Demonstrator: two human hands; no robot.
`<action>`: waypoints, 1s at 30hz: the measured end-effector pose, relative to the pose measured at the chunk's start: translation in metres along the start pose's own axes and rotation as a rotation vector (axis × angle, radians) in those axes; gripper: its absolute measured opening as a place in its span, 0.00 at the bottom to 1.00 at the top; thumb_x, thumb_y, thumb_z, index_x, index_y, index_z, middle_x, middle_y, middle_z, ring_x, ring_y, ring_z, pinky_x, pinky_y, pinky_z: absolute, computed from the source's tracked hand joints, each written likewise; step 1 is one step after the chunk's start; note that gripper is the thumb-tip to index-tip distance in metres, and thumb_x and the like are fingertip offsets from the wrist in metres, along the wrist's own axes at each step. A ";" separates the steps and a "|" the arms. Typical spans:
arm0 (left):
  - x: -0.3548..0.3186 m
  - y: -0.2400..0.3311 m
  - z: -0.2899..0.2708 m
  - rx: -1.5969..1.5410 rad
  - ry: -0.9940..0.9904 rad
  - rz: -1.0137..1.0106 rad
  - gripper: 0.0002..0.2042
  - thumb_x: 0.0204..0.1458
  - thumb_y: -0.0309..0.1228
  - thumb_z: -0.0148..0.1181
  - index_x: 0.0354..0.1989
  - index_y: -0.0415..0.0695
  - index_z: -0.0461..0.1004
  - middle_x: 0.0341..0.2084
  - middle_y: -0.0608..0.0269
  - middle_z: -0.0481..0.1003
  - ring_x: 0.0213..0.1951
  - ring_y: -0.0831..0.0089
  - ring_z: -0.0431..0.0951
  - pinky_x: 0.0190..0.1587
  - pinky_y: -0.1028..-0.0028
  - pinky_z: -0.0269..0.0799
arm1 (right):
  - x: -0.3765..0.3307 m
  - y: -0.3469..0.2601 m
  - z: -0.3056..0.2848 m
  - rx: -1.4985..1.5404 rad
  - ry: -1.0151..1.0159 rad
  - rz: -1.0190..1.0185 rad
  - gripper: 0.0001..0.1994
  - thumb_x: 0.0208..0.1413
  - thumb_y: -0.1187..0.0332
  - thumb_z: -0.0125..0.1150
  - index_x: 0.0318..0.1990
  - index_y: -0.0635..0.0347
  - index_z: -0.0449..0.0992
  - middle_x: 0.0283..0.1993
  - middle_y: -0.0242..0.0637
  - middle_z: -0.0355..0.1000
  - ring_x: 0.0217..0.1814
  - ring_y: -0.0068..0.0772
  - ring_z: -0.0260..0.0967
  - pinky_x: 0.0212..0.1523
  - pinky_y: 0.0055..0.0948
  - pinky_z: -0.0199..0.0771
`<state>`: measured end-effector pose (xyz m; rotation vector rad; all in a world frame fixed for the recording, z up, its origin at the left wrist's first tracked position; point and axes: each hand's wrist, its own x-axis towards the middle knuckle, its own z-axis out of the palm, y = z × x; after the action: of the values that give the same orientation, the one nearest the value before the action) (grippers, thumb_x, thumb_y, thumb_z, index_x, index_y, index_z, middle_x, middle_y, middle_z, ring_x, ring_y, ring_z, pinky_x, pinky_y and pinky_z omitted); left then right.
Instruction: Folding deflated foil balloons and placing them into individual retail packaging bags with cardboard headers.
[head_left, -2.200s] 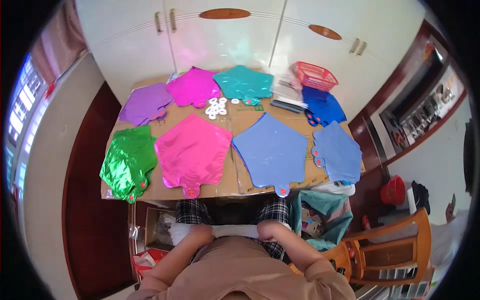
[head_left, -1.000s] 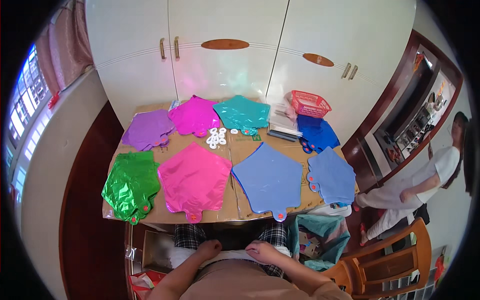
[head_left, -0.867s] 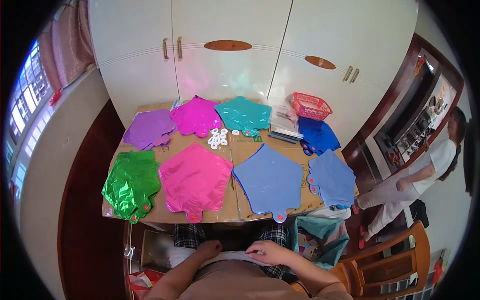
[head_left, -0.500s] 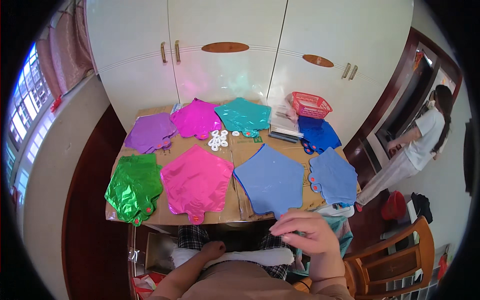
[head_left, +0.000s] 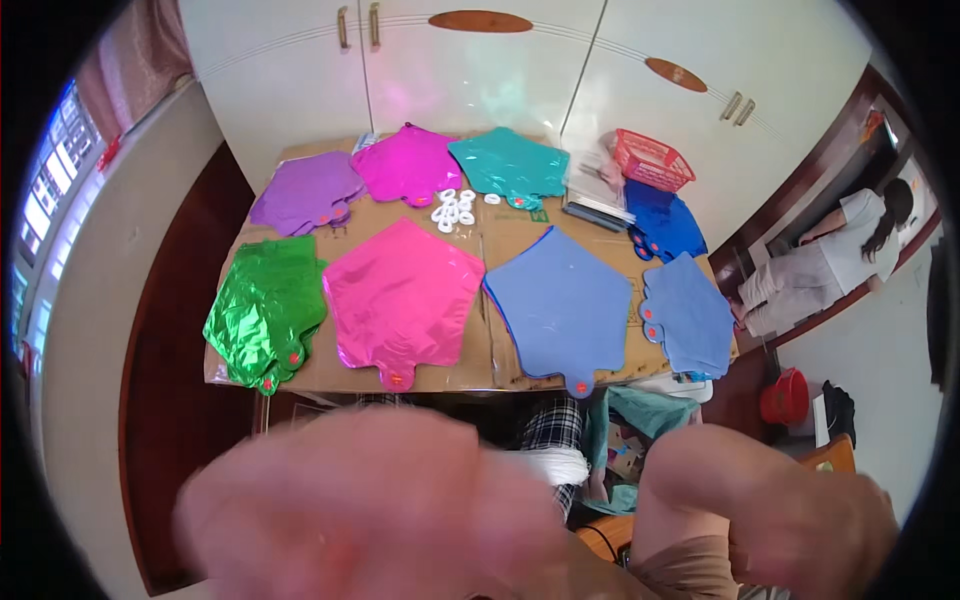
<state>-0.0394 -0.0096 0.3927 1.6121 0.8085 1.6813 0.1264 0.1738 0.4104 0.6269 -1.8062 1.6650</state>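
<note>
Close to the camera, my left hand (head_left: 370, 500) fills the lower left as a large smear of motion; its fingers cannot be made out. My right hand (head_left: 830, 525) is raised at the lower right, bent over and blurred, its fingers also unclear. Neither visibly holds anything. Beyond them, flat foil balloons lie in piles on the table: green (head_left: 265, 310), pink (head_left: 402, 300), pale blue (head_left: 562, 305) and a smaller pale blue pile (head_left: 688, 315) in front. Behind are purple (head_left: 308, 192), magenta (head_left: 408, 165), teal (head_left: 510, 165) and dark blue (head_left: 668, 222) ones.
Cardboard (head_left: 470, 375) covers the tabletop. White rings (head_left: 452, 208) cluster mid-table, near a pink basket (head_left: 652, 160). A teal bag (head_left: 620, 450) hangs open below the front edge. A wooden chair (head_left: 835, 455) and red bucket (head_left: 785, 396) stand right; a person (head_left: 835, 245) is beyond.
My left hand has risen from my lap toward the camera. My right hand has swung away from the table edge to the right. The view has tilted down; the person has turned.
</note>
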 end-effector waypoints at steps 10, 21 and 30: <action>-0.123 -0.019 -0.029 -0.222 -0.181 0.103 0.11 0.52 0.34 0.59 0.37 0.38 0.76 0.37 0.57 0.77 0.40 0.66 0.77 0.43 0.70 0.72 | -0.050 0.030 -0.076 -0.085 -0.280 0.424 0.16 0.55 0.62 0.60 0.43 0.67 0.77 0.39 0.45 0.77 0.40 0.43 0.75 0.42 0.38 0.73; -0.053 -0.183 -0.017 0.453 0.065 -0.682 0.12 0.53 0.28 0.62 0.43 0.35 0.75 0.32 0.60 0.76 0.36 0.76 0.76 0.39 0.74 0.72 | -0.114 0.134 -0.213 -0.972 0.149 1.124 0.25 0.48 0.64 0.67 0.54 0.63 0.73 0.49 0.46 0.75 0.52 0.42 0.72 0.51 0.35 0.71; -0.064 -0.305 0.063 -0.595 0.406 -1.142 0.23 0.59 0.43 0.56 0.58 0.42 0.65 0.48 0.57 0.73 0.45 0.70 0.76 0.46 0.69 0.72 | -0.106 0.225 -0.263 -1.214 -0.126 1.012 0.31 0.42 0.59 0.70 0.56 0.62 0.72 0.54 0.51 0.70 0.58 0.48 0.67 0.57 0.37 0.68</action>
<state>0.0383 0.1170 0.1120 0.2342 1.0049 1.1713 0.0741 0.4525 0.1850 -0.8434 -2.9354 0.5958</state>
